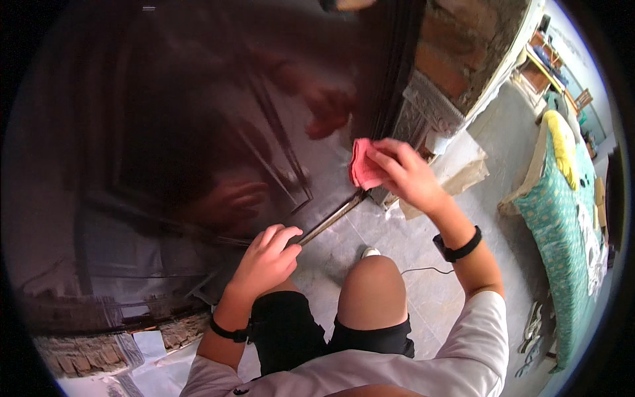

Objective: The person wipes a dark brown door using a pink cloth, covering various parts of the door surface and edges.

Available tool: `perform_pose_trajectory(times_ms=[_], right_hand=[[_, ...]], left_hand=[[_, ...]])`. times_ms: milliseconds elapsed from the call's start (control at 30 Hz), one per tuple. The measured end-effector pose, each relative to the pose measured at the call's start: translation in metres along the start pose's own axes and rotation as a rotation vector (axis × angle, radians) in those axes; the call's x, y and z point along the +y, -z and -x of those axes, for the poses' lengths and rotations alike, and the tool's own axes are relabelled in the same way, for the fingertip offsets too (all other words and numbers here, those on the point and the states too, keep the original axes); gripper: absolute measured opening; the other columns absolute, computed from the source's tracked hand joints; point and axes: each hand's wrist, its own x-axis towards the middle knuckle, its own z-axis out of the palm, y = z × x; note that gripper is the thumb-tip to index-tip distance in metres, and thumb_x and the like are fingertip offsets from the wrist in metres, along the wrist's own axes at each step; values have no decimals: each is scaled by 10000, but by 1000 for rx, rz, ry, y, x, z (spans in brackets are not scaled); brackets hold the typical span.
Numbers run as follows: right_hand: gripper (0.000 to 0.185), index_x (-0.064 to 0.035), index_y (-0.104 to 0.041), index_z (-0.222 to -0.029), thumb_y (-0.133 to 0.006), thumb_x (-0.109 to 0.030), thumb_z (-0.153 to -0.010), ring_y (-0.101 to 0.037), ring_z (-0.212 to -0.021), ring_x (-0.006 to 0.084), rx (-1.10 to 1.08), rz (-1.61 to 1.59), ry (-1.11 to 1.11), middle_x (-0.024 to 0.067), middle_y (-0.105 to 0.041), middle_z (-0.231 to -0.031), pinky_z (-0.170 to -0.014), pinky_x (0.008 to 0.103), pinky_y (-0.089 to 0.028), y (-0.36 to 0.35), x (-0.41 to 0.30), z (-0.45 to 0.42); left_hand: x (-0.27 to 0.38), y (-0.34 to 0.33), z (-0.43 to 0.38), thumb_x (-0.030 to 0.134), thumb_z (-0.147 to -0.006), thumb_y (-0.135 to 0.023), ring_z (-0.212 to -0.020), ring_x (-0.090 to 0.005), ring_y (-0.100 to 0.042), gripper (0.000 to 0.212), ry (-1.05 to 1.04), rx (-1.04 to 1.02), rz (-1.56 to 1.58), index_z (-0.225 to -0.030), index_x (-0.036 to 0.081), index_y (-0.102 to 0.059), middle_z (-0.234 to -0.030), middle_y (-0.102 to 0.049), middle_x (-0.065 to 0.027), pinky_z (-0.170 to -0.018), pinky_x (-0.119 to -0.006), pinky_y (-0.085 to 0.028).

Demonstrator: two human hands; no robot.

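A folded pink cloth [364, 166] is pinched between the thumb and fingers of my right hand [406, 173]. The cloth is at the right edge of a dark, glossy panelled door [198, 124], close to its lower corner. Loosely curled, with thumb and fingers apart, my left hand [270, 255] holds nothing. It is by the door's bottom edge [332, 216]; whether it touches the door I cannot tell. Both hands are mirrored in the shiny surface.
Rough exposed brickwork [449, 54] borders the door on the right. A bed with a green patterned cover [555, 223] stands further right, with a yellow plush item [560, 144] on it. Slippers [532, 330] and a thin cable [426, 269] lie on the grey tiled floor [421, 302].
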Motion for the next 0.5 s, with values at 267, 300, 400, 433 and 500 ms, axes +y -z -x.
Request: perform_pose_trajectory(times_ms=[267, 300, 400, 433, 500], right_hand=[[644, -258, -768, -1408, -849, -187, -773, -653, -1132, 313, 694, 358, 292, 48, -692, -1356, -994, 430, -549, 85, -70, -207], [666, -253, -758, -1431, -855, -167, -778, -652, -1133, 329, 761, 303, 270, 71, -677, -1359, -991, 432, -557, 78, -77, -224], [766, -102, -669, -1541, -820, 29, -802, -607, -1221, 366, 821, 176, 127, 195, -574, -1463, -1014, 413, -551, 44, -90, -230], [769, -65, -648, -1554, -790, 61, -808, -602, -1233, 374, 850, 142, 89, 223, -547, -1473, -1030, 417, -549, 25, -91, -222], [782, -79, -654, -1553, -883, -37, -807, -622, -1167, 386, 813, 142, 7, 203, -596, -1416, -1007, 438, -546, -3, -88, -194]], left_hand=[[2, 51, -8, 44, -817, -772, -1249, -351, -626, 163, -86, 166, -57, -961, 60, -696, -1367, -638, -69, -1004, -463, -597], [1, 55, -4, 44, -817, -772, -1249, -351, -626, 163, -85, 171, -64, -961, 60, -696, -1367, -638, -69, -1004, -463, -597], [3, 60, -1, 51, -817, -775, -1249, -348, -628, 152, -90, 191, -71, -946, 61, -694, -1372, -642, -69, -999, -460, -598], [4, 61, 3, 51, -817, -775, -1249, -348, -628, 152, -94, 197, -71, -946, 61, -694, -1372, -642, -69, -999, -460, -598], [4, 63, 10, 40, -853, -799, -1245, -345, -640, 146, -77, 166, -49, -995, 47, -768, -1357, -674, -72, -1013, -461, -596]])
